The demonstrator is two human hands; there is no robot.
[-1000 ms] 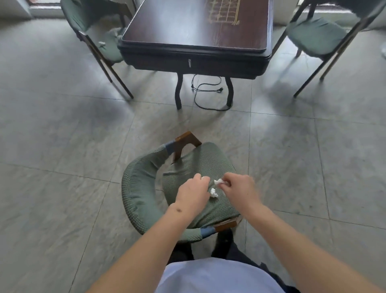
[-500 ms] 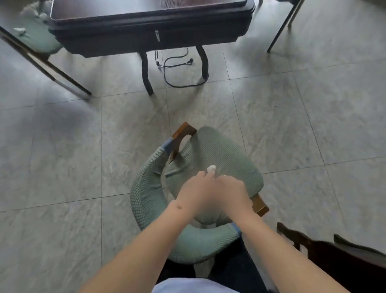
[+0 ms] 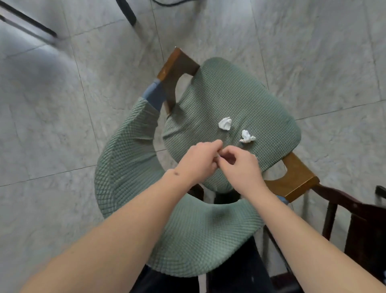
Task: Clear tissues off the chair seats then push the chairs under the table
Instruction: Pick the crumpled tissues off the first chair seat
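Note:
A chair with a green knitted cover stands below me, its seat pointing away and its curved back nearest me. Two crumpled white tissues lie on the seat, one near the middle and one just right of it. My left hand and right hand hover together over the near part of the seat, fingers curled and fingertips touching. Nothing is clearly visible between them. A small white sliver shows at the right hand's far edge. Both tissues lie a little beyond my fingertips.
A dark table leg and a black cable are at the top edge. Thin black legs of another chair cross the top left. A dark wooden chair stands close at the lower right. The floor is grey tile.
The view has tilted down and closer, so the table top is out of sight. My hands have drawn back toward me, and two tissues now lie uncovered on the seat.

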